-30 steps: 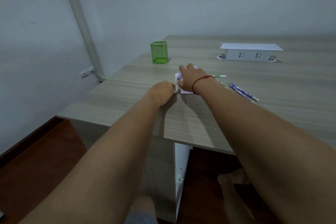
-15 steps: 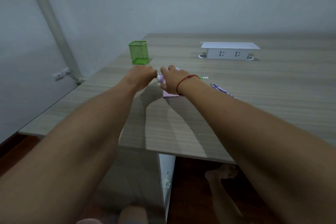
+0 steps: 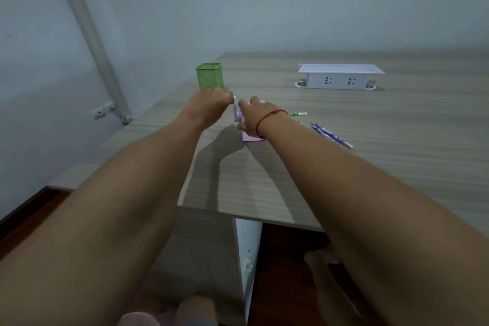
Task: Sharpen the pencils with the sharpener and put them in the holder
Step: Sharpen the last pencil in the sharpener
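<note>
- Head view: my left hand [image 3: 211, 104] is curled at the white crank [image 3: 234, 110]. The fingers are hidden behind the back of the hand, so I judge rather than see that they are wrapped round it.
- My right hand [image 3: 255, 118] is clamped over the pink sharpener [image 3: 251, 138], fingers bent down over its top and thumb on the near side, pinning it to the table [image 3: 397, 153].
- A green pencil [image 3: 297, 114] pokes out just past my right wrist, in line with the sharpener. I take it to be the one being ground, though its tip is hidden.
- Progress: early, I'd say. Purple pencils [image 3: 332, 135] lie loose on the table to the right, apart from the sharpener and waiting their turn.
- The green holder [image 3: 209, 76] stands upright just beyond my left hand, and no pencil shows above its rim, so nothing looks delivered yet.
- Left to do: finish this pencil, drop it in, then repeat for the purple ones.
- Around: a white socket box [image 3: 340, 78] sits far back on the table, well clear. A pipe [image 3: 87, 32] and a wall socket [image 3: 102, 113] are off to the left.
- In the way: only my own left hand lies between the sharpener and the holder.
</note>
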